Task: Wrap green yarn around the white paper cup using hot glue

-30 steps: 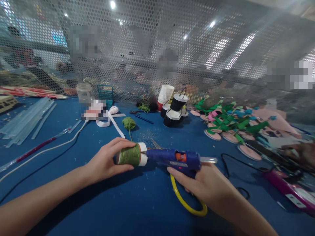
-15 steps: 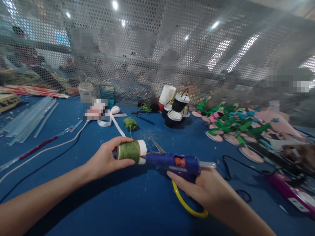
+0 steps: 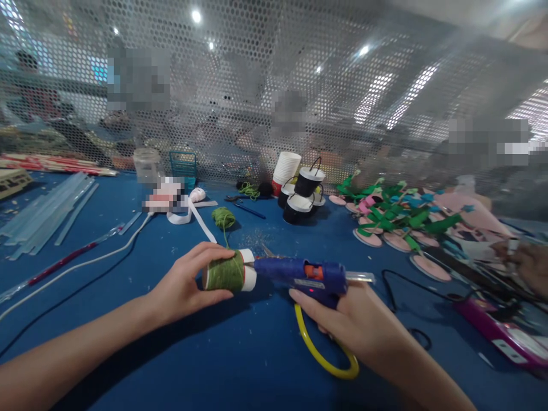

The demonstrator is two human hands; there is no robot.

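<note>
1. Left grip [image 3: 177,279] pinches a cup [image 3: 228,272] wrapped in green yarn, fingers above and thumb below; the cup lies sideways above the worktop [image 3: 231,354], its white end toward the right; its inside is hidden.
2. Right grip [image 3: 349,319] is wrapped round a blue glue gun [image 3: 291,270], nozzle at the cup's white end; whether the two touch, I cannot tell; a clear glue stick [image 3: 362,277] protrudes from the rear.
3. One strand joins the cup to a green yarn ball [image 3: 223,217] just behind it.
4. Farther back, white cups [image 3: 286,166] stand nested in one another; beside them small black buckets [image 3: 309,185] are piled, one atop others; contents unclear.
5. Back left, a clear jar [image 3: 148,164] stands near a teal wire basket [image 3: 184,171]; contents too blurred to tell.
</note>
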